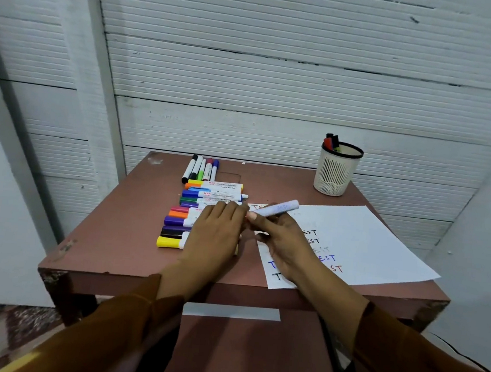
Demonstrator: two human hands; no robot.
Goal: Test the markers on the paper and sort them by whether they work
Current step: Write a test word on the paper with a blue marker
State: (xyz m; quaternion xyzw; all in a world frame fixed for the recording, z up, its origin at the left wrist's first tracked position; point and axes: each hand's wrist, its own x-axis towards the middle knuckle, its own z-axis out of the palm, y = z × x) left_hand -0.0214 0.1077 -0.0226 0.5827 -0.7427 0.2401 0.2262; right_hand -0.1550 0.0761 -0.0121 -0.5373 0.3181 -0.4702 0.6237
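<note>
Brown sleeves (112, 331) reach in; the left hand (215, 233) lies flat, fingers straight, on the marker row (175, 224); the right hand (284, 242) pinches a pale cylindrical marker (281, 208) above the paper (366, 247).

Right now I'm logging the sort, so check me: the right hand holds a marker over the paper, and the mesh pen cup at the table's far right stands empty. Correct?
One thing is wrong: the pen cup is not empty. The head view shows a few markers, red and dark ones, sticking out of its top. The rest holds: the right hand grips a marker over the paper.
</note>
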